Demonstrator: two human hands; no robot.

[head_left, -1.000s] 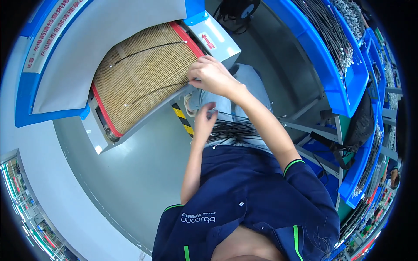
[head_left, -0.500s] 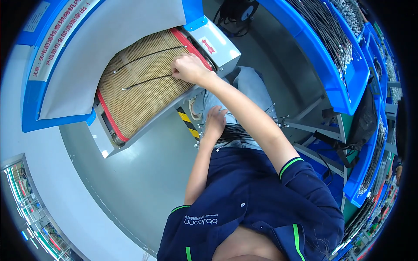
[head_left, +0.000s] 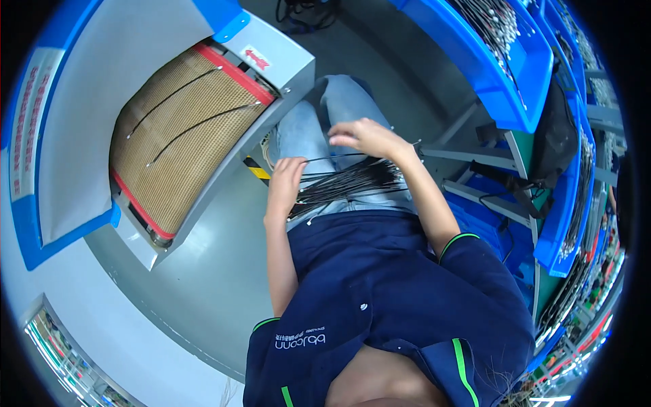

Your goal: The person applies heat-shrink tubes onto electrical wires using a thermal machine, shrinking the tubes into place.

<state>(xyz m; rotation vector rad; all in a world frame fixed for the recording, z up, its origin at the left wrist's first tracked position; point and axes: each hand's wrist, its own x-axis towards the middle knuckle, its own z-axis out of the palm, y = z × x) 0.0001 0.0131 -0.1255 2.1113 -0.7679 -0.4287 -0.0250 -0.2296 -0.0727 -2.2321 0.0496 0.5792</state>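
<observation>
Across my lap lies a bundle of thin black cables with small pale connectors at their ends. My left hand is at the bundle's left end, fingertips closed on the end of one black cable that stretches to the right. Above the bundle is my right hand, its fingers loosely bent and apart, with nothing visible in them. Two more black cables, a farther one and a nearer one, rest side by side on the tan mesh conveyor belt to the left.
A blue and grey hood covers the belt's far left side. The belt's metal frame ends close to my knees. Blue bins of cables line the right, on a grey metal rack. A black bag hangs there.
My right hand has left the conveyor and come back over my lap. Both cables on the belt now lie uncovered. My left hand has shifted left along the bundle, and the view has turned.
</observation>
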